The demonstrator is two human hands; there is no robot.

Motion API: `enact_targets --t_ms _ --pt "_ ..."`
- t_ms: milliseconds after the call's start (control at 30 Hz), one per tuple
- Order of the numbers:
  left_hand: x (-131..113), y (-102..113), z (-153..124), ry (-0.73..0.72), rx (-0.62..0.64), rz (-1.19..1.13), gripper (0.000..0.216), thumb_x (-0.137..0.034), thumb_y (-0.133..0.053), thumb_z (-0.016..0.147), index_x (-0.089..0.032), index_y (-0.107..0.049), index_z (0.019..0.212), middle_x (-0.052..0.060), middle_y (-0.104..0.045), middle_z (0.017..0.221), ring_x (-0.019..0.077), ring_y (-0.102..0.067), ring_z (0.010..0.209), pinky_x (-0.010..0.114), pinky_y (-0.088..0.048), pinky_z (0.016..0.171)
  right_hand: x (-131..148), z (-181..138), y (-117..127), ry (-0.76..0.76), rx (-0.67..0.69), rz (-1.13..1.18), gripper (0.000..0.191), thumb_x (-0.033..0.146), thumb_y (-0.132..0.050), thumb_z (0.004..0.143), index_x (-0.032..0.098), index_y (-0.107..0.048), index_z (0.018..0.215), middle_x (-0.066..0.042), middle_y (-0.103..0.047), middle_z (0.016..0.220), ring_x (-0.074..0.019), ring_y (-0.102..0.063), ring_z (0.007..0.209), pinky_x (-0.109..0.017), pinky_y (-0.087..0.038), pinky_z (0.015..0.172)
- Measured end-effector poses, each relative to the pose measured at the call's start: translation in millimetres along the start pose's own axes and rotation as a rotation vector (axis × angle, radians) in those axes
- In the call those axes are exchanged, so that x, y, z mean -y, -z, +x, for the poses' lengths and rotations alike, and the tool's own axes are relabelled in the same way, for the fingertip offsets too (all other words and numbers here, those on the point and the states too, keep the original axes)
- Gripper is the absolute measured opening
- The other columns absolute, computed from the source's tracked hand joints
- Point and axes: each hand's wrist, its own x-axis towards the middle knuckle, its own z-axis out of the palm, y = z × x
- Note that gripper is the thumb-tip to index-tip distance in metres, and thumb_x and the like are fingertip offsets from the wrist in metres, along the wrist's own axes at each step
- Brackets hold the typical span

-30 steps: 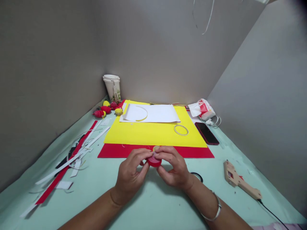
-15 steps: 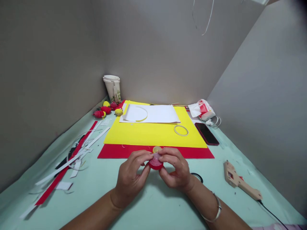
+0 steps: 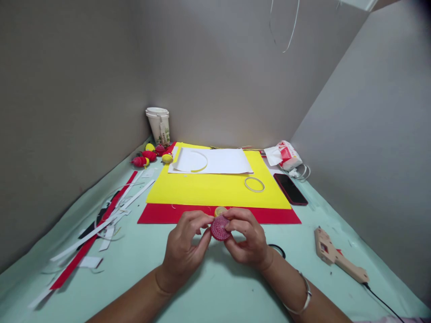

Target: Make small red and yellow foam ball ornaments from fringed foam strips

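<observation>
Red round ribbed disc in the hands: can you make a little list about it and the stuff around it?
held thing: red round ribbed paper disc, face tilted toward the camera
left hand: pinches its left edge
right hand: pinches its right edge
just behind: small yellow paper coil
further back: yellow foam sheet on red foam sheet
right side: beige glue gun, black phone

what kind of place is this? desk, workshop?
Likely a home craft corner: a table against bare grey walls. Both hands, left hand and right hand, hold a red paper disc; yellow sheet, cut paper strips and a glue gun lie around.
</observation>
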Motion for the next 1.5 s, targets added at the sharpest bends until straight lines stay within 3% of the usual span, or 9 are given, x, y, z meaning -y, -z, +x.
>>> enact_targets --t_ms 667,1033,1300,1500 --pt "5.0 -1.0 -1.9 -0.055 0.008 -0.043 0.036 0.000 -0.059 0.082 -0.021 -0.059 0.111 0.005 -0.064 0.098 0.0150 -0.062 0.088 0.023 -0.055 0.068 -2.9 0.2 -0.9 0.089 -0.057 -0.107 0.037 0.002 -0.060 0.077 0.024 -0.054 0.106 -0.009 -0.060 0.108 -0.0214 -0.065 0.099 -0.036 -0.059 0.080" --pt "2.3 -0.6 2.1 0.017 0.042 -0.054 0.027 -0.004 -0.059 0.084 -0.020 -0.059 0.106 0.003 -0.064 0.092 0.0117 -0.059 0.073 0.021 -0.052 0.059 -5.8 -2.1 -3.9 -0.048 -0.028 0.058 0.045 0.003 -0.059 0.074 0.022 -0.052 0.114 -0.009 -0.062 0.104 -0.0216 -0.062 0.095 -0.035 -0.057 0.076" --pt "1.5 -0.6 2.4 0.034 0.053 -0.051 0.026 -0.005 -0.059 0.085 -0.020 -0.059 0.106 0.002 -0.064 0.091 0.0109 -0.058 0.071 0.021 -0.051 0.059 -5.1 -3.1 -4.3 -0.064 -0.020 0.080 0.046 0.001 -0.059 0.073 0.023 -0.052 0.113 -0.009 -0.062 0.104 -0.0207 -0.061 0.092 -0.031 -0.056 0.068" --pt "2.8 -1.7 2.7 0.029 0.046 -0.041 0.027 -0.004 -0.059 0.084 -0.020 -0.059 0.106 0.002 -0.064 0.091 0.0112 -0.058 0.073 0.021 -0.051 0.059 -6.4 -3.4 -5.1 -0.071 -0.002 0.061 0.046 0.002 -0.060 0.074 0.023 -0.052 0.114 -0.009 -0.062 0.104 -0.0210 -0.061 0.094 -0.033 -0.056 0.073"
